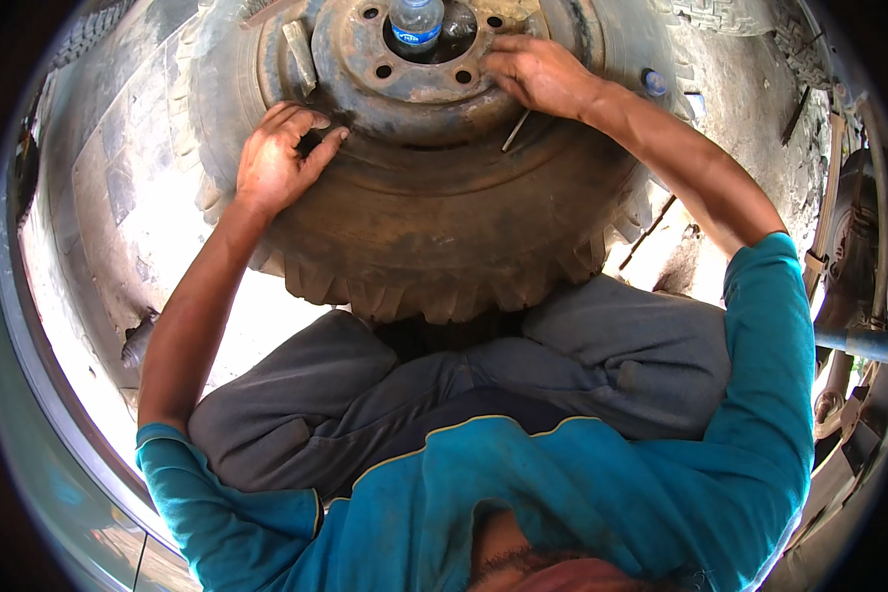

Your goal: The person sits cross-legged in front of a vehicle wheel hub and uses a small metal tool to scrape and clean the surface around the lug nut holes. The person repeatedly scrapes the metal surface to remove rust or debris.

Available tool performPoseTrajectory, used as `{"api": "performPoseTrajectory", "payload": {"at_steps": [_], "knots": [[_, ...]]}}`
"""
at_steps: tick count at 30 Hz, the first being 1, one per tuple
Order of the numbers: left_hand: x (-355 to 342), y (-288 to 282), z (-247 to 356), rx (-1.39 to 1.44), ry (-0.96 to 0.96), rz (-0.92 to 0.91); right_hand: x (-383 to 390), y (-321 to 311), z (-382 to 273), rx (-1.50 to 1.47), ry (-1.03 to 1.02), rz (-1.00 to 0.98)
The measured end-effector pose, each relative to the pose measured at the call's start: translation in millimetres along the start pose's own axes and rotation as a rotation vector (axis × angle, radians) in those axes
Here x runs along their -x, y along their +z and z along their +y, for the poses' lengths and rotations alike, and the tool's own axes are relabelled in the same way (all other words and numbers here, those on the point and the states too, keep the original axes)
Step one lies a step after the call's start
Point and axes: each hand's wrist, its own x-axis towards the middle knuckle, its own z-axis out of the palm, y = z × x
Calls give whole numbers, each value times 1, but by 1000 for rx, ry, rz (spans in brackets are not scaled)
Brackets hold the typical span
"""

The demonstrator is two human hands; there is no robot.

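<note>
A large, dusty, knobbly tyre (pixel 414 242) lies in front of my bent legs, with a rusty steel wheel rim (pixel 419 94) in its middle. My left hand (pixel 284 158) rests on the left part of the tyre beside the rim, thumb and fingers apart, nothing in it. On the rim's right side, near a bolt hole, is my right hand (pixel 543 77), its fingers curled together. What they hold, if anything, is hidden. A thin metal rod (pixel 515 130) shows just below that hand; I cannot tell whether the two touch.
A clear plastic bottle with a blue label (pixel 416 25) stands at the rim's centre hole. A worn flat bar (pixel 300 57) leans on the tyre at the upper left. A small blue cap-like piece (pixel 653 82) is at the right. A blue pipe (pixel 853 343) lies farther right.
</note>
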Motion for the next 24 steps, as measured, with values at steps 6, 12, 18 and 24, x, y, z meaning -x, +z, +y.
{"api": "performPoseTrajectory", "payload": {"at_steps": [6, 12, 18, 24], "knots": [[-2, 2, -2, -19, 22, 2, 2, 4, -9, 60, 110, 81], [1, 1, 2, 29, -51, 2, 3, 3, -7, 25, 37, 41], [-1, 0, 4, -15, -20, 6, 3, 1, -13, 49, 98, 1], [2, 3, 0, -6, -28, 7, 0, 5, -15, 94, 101, 85]]}}
